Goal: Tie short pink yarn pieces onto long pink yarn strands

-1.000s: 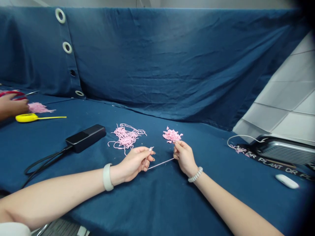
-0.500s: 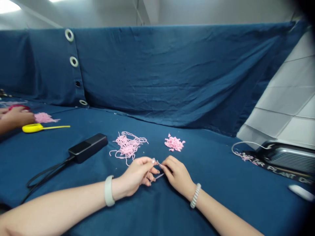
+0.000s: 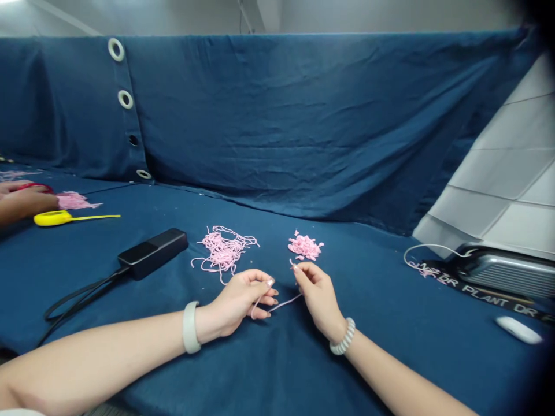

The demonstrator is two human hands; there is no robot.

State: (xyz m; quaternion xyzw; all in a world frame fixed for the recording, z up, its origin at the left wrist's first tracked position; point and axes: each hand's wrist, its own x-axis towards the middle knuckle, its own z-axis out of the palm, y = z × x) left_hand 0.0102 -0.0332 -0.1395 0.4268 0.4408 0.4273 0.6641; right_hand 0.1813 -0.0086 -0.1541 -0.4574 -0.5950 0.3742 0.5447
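Note:
My left hand [image 3: 238, 297], with a pale band on its wrist, pinches a thin pink yarn strand [image 3: 285, 303] between thumb and index finger. The strand loops below those fingers and runs across to my right hand [image 3: 316, 292]. There the thumb and index finger are pinched on the yarn, and a short end pokes up above the fingertips. Just beyond my left hand lies a loose tangle of pink yarn [image 3: 223, 249]. Behind my right hand is a small heap of short pink pieces [image 3: 304, 247], which look like knotted bits of yarn.
A black box [image 3: 153, 253] with cables lies left of the yarn. Farther left are a yellow tool [image 3: 52, 218], another person's hand [image 3: 28, 203] with red-handled scissors [image 3: 37, 186], and more pink yarn [image 3: 77, 200]. On the right are a dark ridged device [image 3: 515, 276], a lettered strap and a white object [image 3: 518, 329].
My hands have moved apart, the right one going rightward, and the strand between them is stretched longer. A short yarn end now shows above my right fingertips. The view has tilted slightly down.

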